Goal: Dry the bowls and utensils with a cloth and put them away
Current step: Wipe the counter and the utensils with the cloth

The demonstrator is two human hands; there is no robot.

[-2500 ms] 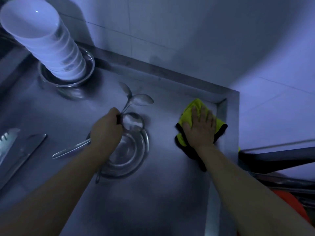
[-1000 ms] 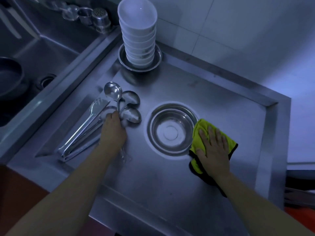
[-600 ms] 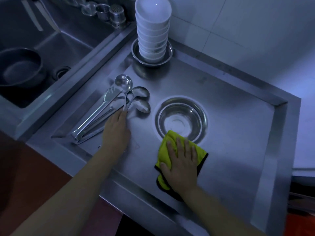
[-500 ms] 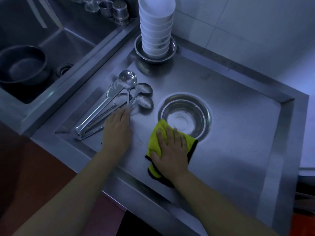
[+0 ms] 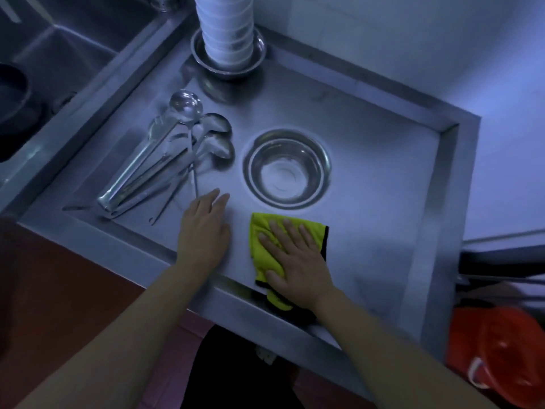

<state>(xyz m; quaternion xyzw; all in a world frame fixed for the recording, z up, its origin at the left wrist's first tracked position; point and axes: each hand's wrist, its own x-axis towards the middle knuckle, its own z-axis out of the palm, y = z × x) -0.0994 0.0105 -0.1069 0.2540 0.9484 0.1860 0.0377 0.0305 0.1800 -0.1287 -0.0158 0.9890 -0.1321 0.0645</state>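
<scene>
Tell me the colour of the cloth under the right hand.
The cloth is bright yellow-green with a black edge, seen in the head view, the only one.

Bare steel tray floor at frame right lies open; metal bowl centre, utensils left, block passage

bowl stack: its top is cut off by the far edge, so the number of bowls cannot be told.
cloth: the right hand covers its middle and near right part.
dark pot: cut by the left edge.
red object: near right, blurred and partly out of frame; what it is cannot be told.
spoon handles: thin, overlapping, hard to separate or count.
</scene>
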